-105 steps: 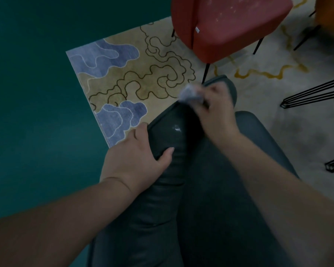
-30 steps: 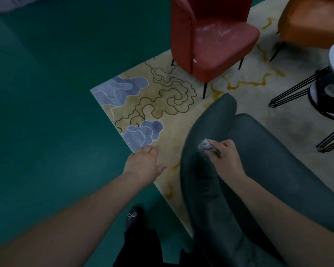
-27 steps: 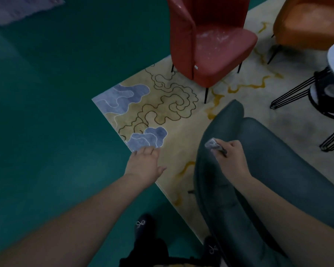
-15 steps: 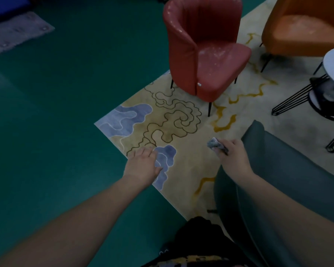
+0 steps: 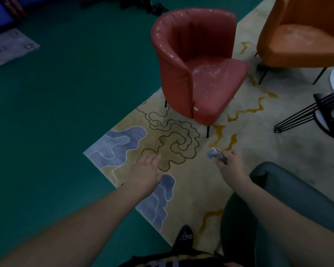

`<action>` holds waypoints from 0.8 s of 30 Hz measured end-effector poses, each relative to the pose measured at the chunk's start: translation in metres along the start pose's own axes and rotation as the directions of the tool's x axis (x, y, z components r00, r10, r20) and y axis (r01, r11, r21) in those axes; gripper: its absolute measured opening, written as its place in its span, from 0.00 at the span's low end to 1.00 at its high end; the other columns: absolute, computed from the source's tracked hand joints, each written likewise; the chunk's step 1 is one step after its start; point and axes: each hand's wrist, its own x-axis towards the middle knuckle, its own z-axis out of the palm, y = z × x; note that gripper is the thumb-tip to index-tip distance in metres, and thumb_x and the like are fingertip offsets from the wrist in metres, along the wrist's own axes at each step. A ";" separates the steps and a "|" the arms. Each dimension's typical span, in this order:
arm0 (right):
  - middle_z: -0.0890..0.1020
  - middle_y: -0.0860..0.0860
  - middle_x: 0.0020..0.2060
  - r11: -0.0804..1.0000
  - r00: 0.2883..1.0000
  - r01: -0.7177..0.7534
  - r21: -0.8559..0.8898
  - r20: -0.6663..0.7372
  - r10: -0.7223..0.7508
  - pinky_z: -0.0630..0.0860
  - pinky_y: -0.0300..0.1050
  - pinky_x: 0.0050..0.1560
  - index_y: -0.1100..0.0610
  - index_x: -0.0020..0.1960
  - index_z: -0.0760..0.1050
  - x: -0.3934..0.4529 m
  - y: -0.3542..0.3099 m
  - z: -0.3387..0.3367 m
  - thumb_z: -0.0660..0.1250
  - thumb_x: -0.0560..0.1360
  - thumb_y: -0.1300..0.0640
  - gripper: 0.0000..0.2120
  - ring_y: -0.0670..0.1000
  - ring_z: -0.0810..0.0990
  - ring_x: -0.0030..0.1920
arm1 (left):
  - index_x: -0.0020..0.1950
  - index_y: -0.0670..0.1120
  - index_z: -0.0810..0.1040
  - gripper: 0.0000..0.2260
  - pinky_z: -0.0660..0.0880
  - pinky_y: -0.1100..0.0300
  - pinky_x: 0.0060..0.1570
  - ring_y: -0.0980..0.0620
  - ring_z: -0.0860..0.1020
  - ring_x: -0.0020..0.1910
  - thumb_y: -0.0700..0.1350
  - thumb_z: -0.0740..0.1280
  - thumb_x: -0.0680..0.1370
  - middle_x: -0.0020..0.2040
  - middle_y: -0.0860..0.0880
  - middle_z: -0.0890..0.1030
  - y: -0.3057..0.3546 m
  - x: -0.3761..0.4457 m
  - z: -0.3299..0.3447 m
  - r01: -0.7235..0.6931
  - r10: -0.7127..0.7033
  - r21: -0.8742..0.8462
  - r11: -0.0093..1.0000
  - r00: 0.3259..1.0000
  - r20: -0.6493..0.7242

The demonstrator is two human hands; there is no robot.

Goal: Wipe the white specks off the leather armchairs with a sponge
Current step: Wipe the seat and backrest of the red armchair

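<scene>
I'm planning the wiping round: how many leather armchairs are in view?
3: the red armchair at top centre, the orange armchair at top right, partly cut off, and the dark grey armchair at bottom right beside the person. More may stand outside the frame.

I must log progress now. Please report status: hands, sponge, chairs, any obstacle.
Left hand open, empty. Right hand grips sponge, off the grey armchair. Red armchair ahead, white specks on seat. Nothing in the way on rug.

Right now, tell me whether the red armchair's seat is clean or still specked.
Still specked. The red armchair shows white flecks across its seat cushion and along its rim; the sponge is in the right hand, away from it.
</scene>
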 end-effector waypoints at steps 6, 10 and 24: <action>0.69 0.47 0.48 1.000 0.999 -0.003 0.003 -0.034 0.003 0.63 0.33 0.41 0.48 0.66 0.74 0.069 -0.019 -0.013 0.66 0.78 0.51 0.16 0.41 0.68 0.43 | 0.78 0.49 0.53 0.30 0.53 0.50 0.73 0.49 0.57 0.75 0.61 0.53 0.80 0.76 0.49 0.60 -0.006 0.078 -0.027 -0.019 0.020 -0.026 0.999 0.999 0.036; 0.70 0.51 0.49 1.000 0.997 -0.020 -0.013 -0.079 0.019 0.64 0.35 0.41 0.48 0.65 0.75 0.119 -0.028 -0.020 0.67 0.77 0.52 0.16 0.42 0.69 0.42 | 0.78 0.50 0.52 0.30 0.50 0.49 0.74 0.49 0.55 0.76 0.61 0.53 0.80 0.77 0.50 0.59 -0.007 0.144 -0.042 -0.094 0.095 -0.036 0.995 0.995 0.034; 0.71 0.53 0.50 0.976 0.948 -0.213 -0.037 -0.250 0.197 0.66 0.40 0.48 0.50 0.65 0.76 0.263 -0.043 -0.073 0.67 0.77 0.51 0.17 0.48 0.71 0.47 | 0.78 0.50 0.53 0.30 0.50 0.48 0.74 0.49 0.55 0.76 0.61 0.54 0.79 0.77 0.51 0.59 0.025 0.358 -0.096 -0.372 0.372 0.012 0.928 0.928 0.039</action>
